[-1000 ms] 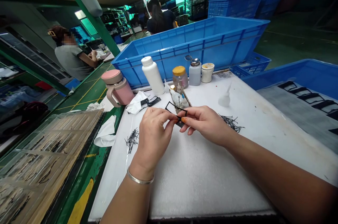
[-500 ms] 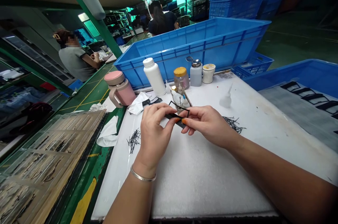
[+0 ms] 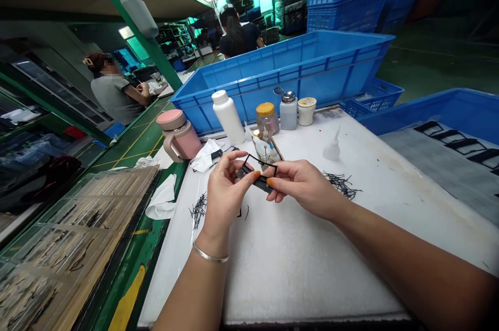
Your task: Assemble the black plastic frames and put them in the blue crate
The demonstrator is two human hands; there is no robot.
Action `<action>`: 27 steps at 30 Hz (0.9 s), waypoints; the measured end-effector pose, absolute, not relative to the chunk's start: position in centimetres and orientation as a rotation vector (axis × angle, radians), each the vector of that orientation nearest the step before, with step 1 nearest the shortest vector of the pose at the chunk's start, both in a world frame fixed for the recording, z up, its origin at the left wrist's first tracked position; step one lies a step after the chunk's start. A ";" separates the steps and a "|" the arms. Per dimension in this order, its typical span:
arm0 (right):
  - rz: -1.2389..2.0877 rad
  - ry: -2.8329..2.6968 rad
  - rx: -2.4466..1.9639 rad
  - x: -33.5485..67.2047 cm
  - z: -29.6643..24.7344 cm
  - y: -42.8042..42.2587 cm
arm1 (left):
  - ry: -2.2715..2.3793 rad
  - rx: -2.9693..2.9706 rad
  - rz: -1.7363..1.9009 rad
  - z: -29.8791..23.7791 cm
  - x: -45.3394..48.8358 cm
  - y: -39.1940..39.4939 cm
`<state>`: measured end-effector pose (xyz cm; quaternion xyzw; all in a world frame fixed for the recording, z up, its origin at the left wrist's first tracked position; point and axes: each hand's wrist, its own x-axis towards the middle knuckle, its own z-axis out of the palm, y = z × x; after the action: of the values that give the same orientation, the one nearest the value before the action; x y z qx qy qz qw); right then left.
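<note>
Pinching thin black rectangular frame [image 3: 260, 163] at both ends, L grip [image 3: 226, 185] & R grip [image 3: 301, 183] pressed together on it, holding it level w/ light pressure to avoid bending.

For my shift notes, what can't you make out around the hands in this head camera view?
Head view:
- Black frame: its lower part is hidden by the fingers of the left hand and right hand.
- Black piece: partly hidden by the white cloth.
- Grey sheet: cut off by the right edge.
</note>
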<state>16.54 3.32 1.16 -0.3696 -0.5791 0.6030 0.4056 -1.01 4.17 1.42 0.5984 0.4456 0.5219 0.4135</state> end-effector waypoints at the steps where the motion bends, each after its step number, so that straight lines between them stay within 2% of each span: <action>1: 1.524 -1.461 -0.932 16.5 1.1 3.4 | 1.133 1.513 1.324 1.5 -1.0 4.1; 27: 1.548 -1.448 -0.874 16.6 0.3 3.6 | 1.192 1.568 1.346 1.1 -1.3 4.2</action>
<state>16.59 3.57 0.27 -0.3476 -0.5754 0.6152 0.4119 -1.34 4.17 1.07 0.6108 0.4644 0.5243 0.3693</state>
